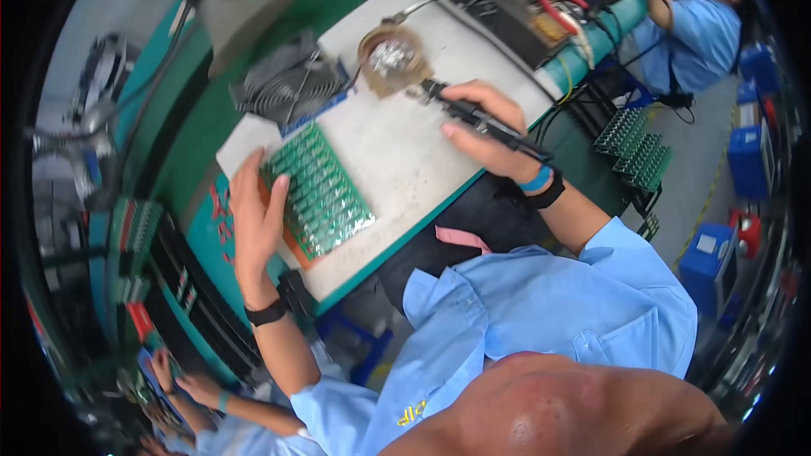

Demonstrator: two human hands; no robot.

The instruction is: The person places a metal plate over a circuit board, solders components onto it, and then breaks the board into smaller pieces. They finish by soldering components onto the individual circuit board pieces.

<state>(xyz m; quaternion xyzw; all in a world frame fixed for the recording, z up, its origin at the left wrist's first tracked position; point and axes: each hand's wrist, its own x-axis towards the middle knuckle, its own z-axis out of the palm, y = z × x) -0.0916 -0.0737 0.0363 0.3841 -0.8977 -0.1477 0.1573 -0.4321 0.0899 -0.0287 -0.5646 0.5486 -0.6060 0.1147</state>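
Observation:
A green circuit board panel [325,194] with rows of small parts lies tilted on the white tabletop. My left hand [257,207] is at its left edge, the thumb over the board and the long fingers along the outer side, holding it. An orange edge shows beneath the panel. My right hand [490,127] is closed around a black hand tool [486,121] with a metal tip; its exact kind is unclear. That tip is close to a round brownish dish [369,49] holding shiny silvery bits [391,57].
Behind the panel stands a black fan [291,89] with a round grille. Dark equipment with cables [507,13] lines the far right of the bench. A co-worker [693,34] is at upper right, another person's hands [198,388] at lower left. Blue bins [708,257] stand at right.

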